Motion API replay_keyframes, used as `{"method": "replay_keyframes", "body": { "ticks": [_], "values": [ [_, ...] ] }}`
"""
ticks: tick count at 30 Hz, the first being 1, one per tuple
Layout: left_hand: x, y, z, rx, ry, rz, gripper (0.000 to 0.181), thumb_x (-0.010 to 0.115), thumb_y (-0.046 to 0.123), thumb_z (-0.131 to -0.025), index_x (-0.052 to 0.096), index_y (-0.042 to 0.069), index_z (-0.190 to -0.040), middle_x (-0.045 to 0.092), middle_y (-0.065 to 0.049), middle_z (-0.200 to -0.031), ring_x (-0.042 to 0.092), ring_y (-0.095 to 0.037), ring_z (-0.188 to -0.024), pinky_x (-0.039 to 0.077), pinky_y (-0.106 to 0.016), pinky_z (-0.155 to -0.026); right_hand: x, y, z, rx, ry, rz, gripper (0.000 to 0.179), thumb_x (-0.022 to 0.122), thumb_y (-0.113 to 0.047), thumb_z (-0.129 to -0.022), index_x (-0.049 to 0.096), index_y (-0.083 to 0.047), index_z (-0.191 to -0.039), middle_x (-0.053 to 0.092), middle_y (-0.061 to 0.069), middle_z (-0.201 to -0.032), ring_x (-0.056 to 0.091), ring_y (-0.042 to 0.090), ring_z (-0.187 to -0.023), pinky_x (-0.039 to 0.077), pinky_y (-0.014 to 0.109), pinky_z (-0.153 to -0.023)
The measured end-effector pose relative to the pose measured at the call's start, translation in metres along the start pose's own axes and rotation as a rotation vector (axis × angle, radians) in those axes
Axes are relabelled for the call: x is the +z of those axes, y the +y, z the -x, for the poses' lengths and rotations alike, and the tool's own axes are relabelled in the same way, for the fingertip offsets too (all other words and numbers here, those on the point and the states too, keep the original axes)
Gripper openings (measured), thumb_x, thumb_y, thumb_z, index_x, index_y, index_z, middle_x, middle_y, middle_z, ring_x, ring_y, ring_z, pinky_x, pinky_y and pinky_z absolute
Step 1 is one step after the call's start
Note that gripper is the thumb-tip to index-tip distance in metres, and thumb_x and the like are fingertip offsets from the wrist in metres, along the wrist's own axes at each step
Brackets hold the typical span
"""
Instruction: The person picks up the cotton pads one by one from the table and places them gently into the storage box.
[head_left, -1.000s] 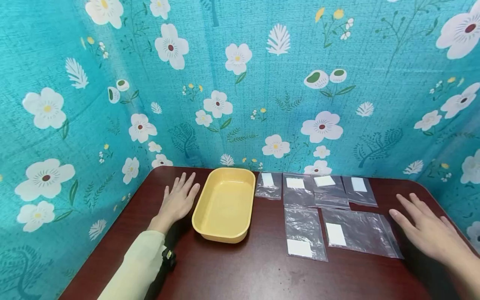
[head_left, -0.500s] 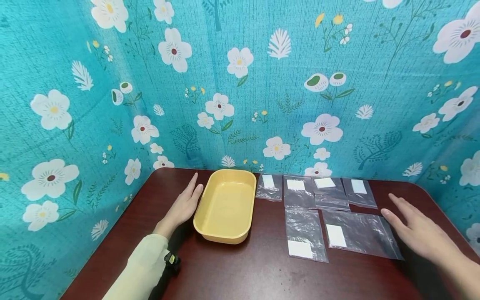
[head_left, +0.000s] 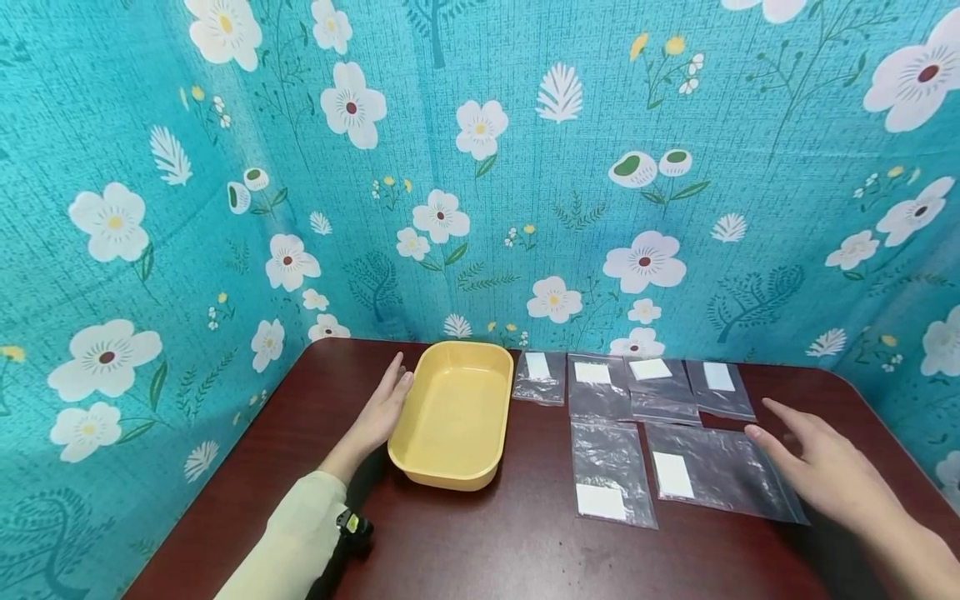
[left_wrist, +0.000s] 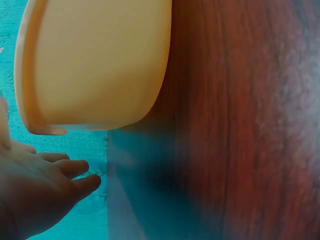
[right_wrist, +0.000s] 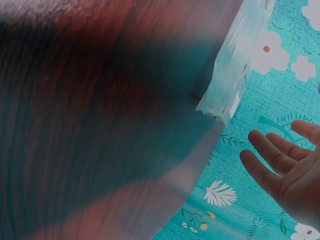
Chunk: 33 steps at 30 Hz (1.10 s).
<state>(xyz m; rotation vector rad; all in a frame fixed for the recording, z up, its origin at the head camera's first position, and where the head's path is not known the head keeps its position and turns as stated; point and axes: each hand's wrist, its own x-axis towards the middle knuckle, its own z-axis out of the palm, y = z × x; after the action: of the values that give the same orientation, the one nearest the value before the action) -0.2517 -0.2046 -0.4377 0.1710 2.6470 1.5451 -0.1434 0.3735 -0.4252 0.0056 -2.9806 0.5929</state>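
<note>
My left hand (head_left: 380, 410) is held beside the left wall of a yellow plastic tray (head_left: 452, 425), fingers fairly straight and pointing away from me. In the left wrist view, the palm (left_wrist: 35, 192) hangs just off the tray's side. My right hand (head_left: 832, 467) hovers at the right end of a large clear zip bag (head_left: 723, 467), fingers loosely extended. Its fingers (right_wrist: 272, 160) look relaxed and grip nothing in the right wrist view. A white rectangle shows in the large bag. Another clear zip bag (head_left: 613, 458), also with a white rectangle, lies left of it.
Behind these, small clear zip bags lie in a row: one (head_left: 542, 387) by the tray, then a second (head_left: 596, 400), a third (head_left: 667, 404) and a last one (head_left: 731, 400) at right. A dark red-brown table (head_left: 480, 550) meets a turquoise floral cloth (head_left: 525, 208).
My left hand has turned edge-on and shifted right, closer to the tray. The right hand has moved left toward the large bag. The tray and bags keep their places.
</note>
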Motion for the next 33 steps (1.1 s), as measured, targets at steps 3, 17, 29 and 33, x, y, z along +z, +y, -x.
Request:
{"method": "replay_keyframes", "body": {
  "ticks": [3, 17, 29, 33],
  "values": [
    [0.002, -0.001, 0.000, -0.018, -0.003, 0.023, 0.075, 0.034, 0.059, -0.105, 0.006, 0.020, -0.164, 0.016, -0.018, -0.165, 0.014, -0.034, -0.152, 0.015, -0.054, -0.119, 0.001, -0.002, 0.000, 0.000, 0.004, 0.007, 0.083, 0.056, -0.053, -0.099, 0.034, 0.010, -0.149, 0.038, 0.046, -0.133, 0.042, 0.061, -0.114, 0.039, 0.078, -0.083],
    [0.011, 0.005, 0.003, -0.021, 0.003, 0.124, 0.064, 0.036, 0.040, -0.110, 0.008, 0.017, -0.163, 0.016, -0.014, -0.166, 0.014, -0.028, -0.152, 0.013, -0.051, -0.120, 0.006, -0.006, -0.001, -0.021, 0.018, -0.006, 0.083, 0.060, -0.052, -0.098, 0.036, 0.009, -0.149, 0.041, 0.045, -0.132, 0.046, 0.060, -0.112, 0.040, 0.076, -0.081],
    [0.018, 0.002, 0.003, -0.033, -0.005, 0.137, 0.062, 0.038, 0.034, -0.110, 0.009, 0.018, -0.163, 0.014, -0.010, -0.167, 0.015, -0.028, -0.152, 0.016, -0.051, -0.120, 0.010, -0.008, -0.001, -0.005, -0.017, -0.013, 0.087, 0.059, -0.055, -0.097, 0.034, 0.011, -0.148, 0.040, 0.045, -0.133, 0.044, 0.060, -0.114, 0.040, 0.076, -0.082],
    [0.018, 0.003, 0.004, -0.033, -0.012, 0.122, 0.063, 0.037, 0.036, -0.110, 0.008, 0.019, -0.164, 0.010, -0.008, -0.168, 0.009, -0.029, -0.152, 0.012, -0.055, -0.120, 0.012, -0.007, -0.001, -0.005, -0.020, -0.015, 0.088, 0.059, -0.054, -0.097, 0.033, 0.011, -0.149, 0.041, 0.045, -0.132, 0.045, 0.060, -0.114, 0.040, 0.075, -0.083]
  ]
}}
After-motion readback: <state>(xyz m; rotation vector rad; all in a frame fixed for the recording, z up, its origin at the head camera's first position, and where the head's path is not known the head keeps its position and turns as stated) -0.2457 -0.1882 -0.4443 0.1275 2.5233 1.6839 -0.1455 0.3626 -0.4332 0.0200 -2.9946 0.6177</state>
